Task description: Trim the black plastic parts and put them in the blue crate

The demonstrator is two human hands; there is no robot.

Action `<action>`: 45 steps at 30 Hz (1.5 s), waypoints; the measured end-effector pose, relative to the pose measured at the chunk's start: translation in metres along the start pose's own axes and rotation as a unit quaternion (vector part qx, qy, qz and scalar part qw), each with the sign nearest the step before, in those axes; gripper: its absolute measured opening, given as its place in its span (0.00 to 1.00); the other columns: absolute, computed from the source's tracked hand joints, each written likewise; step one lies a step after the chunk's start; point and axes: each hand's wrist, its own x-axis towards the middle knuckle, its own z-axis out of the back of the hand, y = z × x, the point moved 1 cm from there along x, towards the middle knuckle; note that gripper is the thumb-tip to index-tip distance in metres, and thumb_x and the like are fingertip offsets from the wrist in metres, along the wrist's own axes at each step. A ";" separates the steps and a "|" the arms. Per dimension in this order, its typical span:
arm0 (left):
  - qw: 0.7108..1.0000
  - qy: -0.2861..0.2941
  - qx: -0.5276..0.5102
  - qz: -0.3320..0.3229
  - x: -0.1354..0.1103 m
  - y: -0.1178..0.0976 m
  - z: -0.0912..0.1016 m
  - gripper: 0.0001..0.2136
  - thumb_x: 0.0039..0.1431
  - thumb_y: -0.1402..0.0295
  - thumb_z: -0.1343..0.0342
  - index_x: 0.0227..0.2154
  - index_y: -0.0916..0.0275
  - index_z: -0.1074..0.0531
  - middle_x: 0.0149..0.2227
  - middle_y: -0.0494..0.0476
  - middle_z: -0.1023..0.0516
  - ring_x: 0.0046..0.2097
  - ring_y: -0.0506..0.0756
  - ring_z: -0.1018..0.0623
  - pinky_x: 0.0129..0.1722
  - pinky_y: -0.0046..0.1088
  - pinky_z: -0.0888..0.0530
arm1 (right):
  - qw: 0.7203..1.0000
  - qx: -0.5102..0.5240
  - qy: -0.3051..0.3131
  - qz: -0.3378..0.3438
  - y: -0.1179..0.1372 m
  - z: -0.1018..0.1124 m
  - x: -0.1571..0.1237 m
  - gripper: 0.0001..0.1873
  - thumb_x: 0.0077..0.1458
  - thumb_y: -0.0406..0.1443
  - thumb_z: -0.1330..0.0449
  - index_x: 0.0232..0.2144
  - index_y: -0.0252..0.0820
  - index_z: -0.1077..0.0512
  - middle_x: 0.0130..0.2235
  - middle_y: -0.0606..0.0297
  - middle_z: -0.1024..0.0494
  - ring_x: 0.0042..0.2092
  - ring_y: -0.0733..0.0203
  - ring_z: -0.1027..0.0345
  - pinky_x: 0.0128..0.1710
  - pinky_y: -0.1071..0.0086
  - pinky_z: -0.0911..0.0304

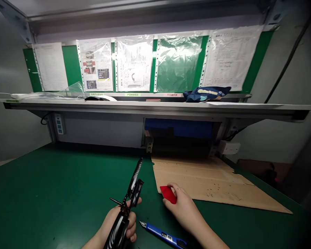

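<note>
My left hand (119, 224) is closed around a long black glossy plastic part (131, 193) with light stripes. The part rises from my fist and points away over the green mat. My right hand (182, 207) pinches a small flat red piece (168, 193) at the near left corner of a flattened cardboard sheet (209, 183). A blue utility knife (163, 236) with its blade out lies on the mat between my two forearms, touched by neither hand.
The green bench mat (54, 193) spreads to the left. A shelf (155, 105) crosses above, carrying a dark blue pouch (206, 93). Sleeved paper sheets (134, 64) hang on the green back board. A power strip (59, 124) sits under the shelf at left.
</note>
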 end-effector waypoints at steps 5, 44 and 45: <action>0.999 -0.038 0.013 0.034 -0.001 0.003 -0.007 0.09 0.58 0.64 0.50 0.35 0.63 0.27 0.13 0.46 0.40 0.16 0.48 0.37 0.23 0.28 0.39 | 0.972 0.117 0.017 0.203 0.037 0.010 -0.037 0.22 0.62 0.40 0.51 0.58 0.54 0.47 0.55 0.60 0.39 0.53 0.57 0.38 0.49 0.66 0.36; 0.993 -0.078 0.029 0.086 -0.008 0.001 -0.018 0.12 0.55 0.62 0.47 0.39 0.63 0.29 0.11 0.44 0.42 0.14 0.48 0.43 0.19 0.27 0.43 | 0.959 0.253 0.003 0.125 0.021 -0.009 -0.027 0.19 0.63 0.41 0.52 0.55 0.50 0.37 0.54 0.59 0.33 0.53 0.51 0.38 0.55 0.54 0.41; 0.992 -0.084 0.032 0.088 -0.008 0.000 -0.019 0.13 0.54 0.62 0.46 0.40 0.62 0.29 0.10 0.44 0.41 0.14 0.48 0.42 0.19 0.27 0.43 | 0.943 0.324 0.012 0.069 0.018 -0.009 -0.026 0.20 0.62 0.43 0.52 0.55 0.50 0.38 0.53 0.60 0.32 0.51 0.51 0.35 0.53 0.55 0.40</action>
